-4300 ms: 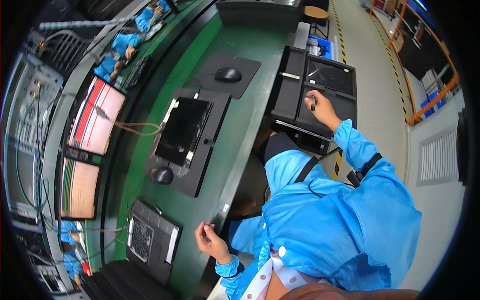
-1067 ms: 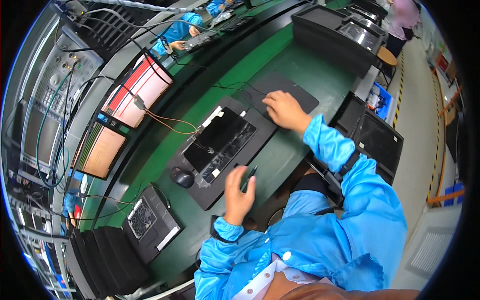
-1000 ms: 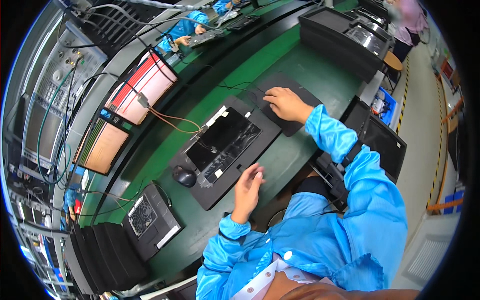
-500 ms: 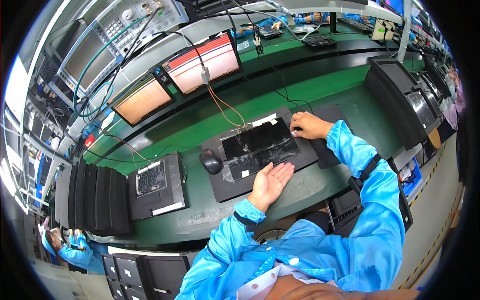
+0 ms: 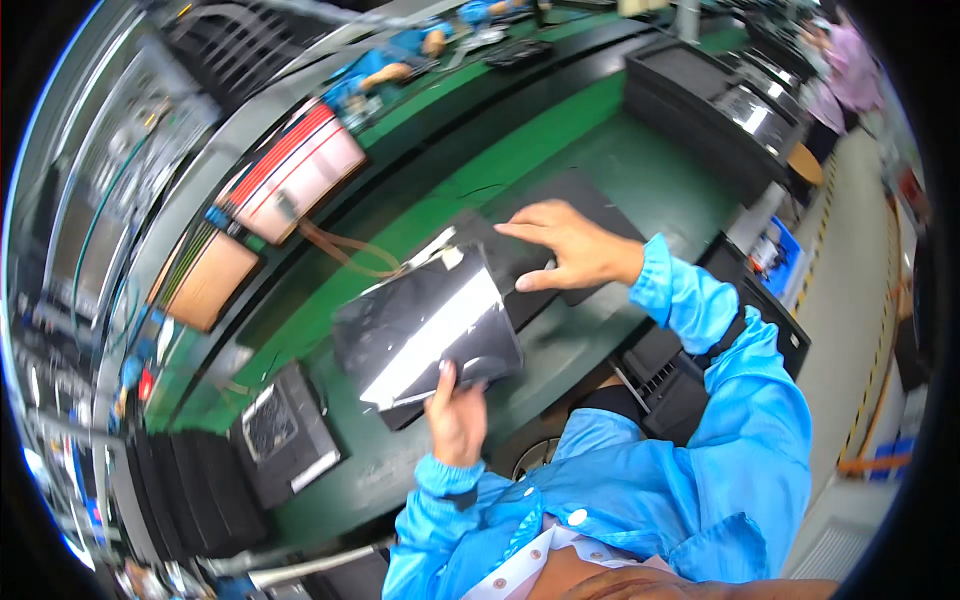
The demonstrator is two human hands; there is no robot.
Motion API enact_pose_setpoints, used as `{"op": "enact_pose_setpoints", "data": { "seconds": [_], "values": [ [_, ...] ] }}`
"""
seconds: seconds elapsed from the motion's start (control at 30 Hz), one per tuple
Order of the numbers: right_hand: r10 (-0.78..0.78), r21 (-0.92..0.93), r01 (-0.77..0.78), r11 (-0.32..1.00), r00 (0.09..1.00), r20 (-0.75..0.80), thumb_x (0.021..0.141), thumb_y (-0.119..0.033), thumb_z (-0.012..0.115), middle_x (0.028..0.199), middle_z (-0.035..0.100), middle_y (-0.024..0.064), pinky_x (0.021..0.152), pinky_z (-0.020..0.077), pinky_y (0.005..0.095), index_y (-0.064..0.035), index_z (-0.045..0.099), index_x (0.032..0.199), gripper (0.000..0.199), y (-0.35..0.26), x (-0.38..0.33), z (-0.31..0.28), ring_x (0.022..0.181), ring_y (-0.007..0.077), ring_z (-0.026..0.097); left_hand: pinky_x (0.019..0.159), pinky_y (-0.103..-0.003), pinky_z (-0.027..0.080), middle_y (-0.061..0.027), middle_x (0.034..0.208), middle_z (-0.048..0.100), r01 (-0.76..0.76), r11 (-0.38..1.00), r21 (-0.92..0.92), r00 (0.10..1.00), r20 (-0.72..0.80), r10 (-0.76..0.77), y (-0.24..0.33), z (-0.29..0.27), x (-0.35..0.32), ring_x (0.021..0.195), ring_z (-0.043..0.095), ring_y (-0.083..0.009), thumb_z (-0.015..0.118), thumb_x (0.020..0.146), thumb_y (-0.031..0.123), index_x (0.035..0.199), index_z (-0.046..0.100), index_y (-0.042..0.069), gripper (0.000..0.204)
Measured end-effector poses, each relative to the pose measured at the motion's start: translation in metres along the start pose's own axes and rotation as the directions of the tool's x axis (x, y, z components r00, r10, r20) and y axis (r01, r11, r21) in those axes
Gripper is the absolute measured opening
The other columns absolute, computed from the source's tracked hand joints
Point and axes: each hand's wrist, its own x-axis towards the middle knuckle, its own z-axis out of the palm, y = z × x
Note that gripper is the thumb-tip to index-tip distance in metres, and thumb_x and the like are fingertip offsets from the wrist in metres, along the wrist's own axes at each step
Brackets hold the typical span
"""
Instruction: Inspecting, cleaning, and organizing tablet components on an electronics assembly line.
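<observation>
Green bench [image 5: 660,175]; panel [image 5: 425,310], long axis up-right; left fingers [image 5: 444,383] gripping, right fingers [image 5: 527,232] spread.

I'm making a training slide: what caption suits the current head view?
Left hand holds a glossy dark panel by its edge at the green bench; open right hand nearby.

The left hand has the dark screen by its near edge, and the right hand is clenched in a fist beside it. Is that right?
Not quite: the right hand is open, thumb and fingers spread, as the head view shows. The left hand does have the dark screen by its near edge.
</observation>
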Motion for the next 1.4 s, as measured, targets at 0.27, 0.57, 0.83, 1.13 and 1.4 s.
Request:
{"op": "enact_pose_setpoints", "data": {
  "seconds": [0.27,0.57,0.83,1.13,1.4],
  "values": [
    [0.585,0.901,-0.390,-0.189,0.692,0.423,0.094,-0.011,0.065,0.109,0.065,0.0050,0.092,0.0491,0.0288,0.0038,0.057,0.126,0.037,-0.042,-0.135,-0.046,0.104,0.0126,0.062,0.106,-0.039,0.040,-0.0143,0.137,0.050,-0.159,0.778,0.608,0.882,0.441,-0.165,-0.014,0.059,0.007,0.124,0.052,-0.0255,0.066,0.093,0.014,0.150,0.028,0.002,0.069],
    [0.902,0.952,-0.081,0.295,0.353,-0.249,0.099,-0.021,0.057,0.106,0.066,0.0066,0.082,0.0538,0.0388,-0.0027,0.063,0.109,0.022,0.082,-0.133,-0.145,0.093,0.0200,0.063,0.114,-0.056,0.028,-0.0244,0.137,0.050,-0.770,-0.136,0.623,0.624,0.691,-0.365,-0.078,0.029,-0.009,0.133,0.045,-0.0405,0.074,0.083,0.023,0.138,0.046,-0.002,0.067],
    [0.917,0.912,-0.146,0.382,-0.064,-0.395,0.093,-0.003,0.049,0.108,0.059,0.0120,0.082,0.0590,0.0450,0.0025,0.055,0.108,0.016,0.330,-0.085,-0.220,0.096,0.0266,0.062,0.111,-0.058,0.029,-0.0202,0.134,0.051,-0.781,-0.332,0.530,0.625,0.672,-0.397,-0.098,0.012,-0.012,0.132,0.045,-0.0367,0.074,0.078,0.030,0.129,0.055,0.002,0.061],
    [0.938,0.658,-0.704,0.266,0.032,-0.346,0.093,-0.027,0.062,0.113,0.064,0.0192,0.063,0.0633,0.0348,0.0070,0.054,0.125,0.048,0.330,-0.067,-0.219,0.097,0.0313,0.069,0.110,-0.060,0.028,-0.0204,0.134,0.051,-0.755,-0.292,0.587,0.654,0.641,-0.402,-0.099,0.007,-0.010,0.131,0.045,-0.0372,0.075,0.076,0.031,0.129,0.055,0.004,0.063],
    [0.499,-0.456,-0.717,0.527,0.695,-0.517,0.090,-0.031,0.064,0.102,0.068,0.0190,0.084,0.0515,0.0417,-0.0006,0.069,0.103,0.033,0.164,-0.156,-0.212,0.096,0.0361,0.065,0.113,-0.060,0.024,-0.0240,0.137,0.047,-0.762,-0.286,0.581,0.644,0.629,-0.435,-0.101,0.011,0.000,0.134,0.040,-0.0416,0.074,0.077,0.027,0.131,0.052,-0.001,0.065]
  ]
}}
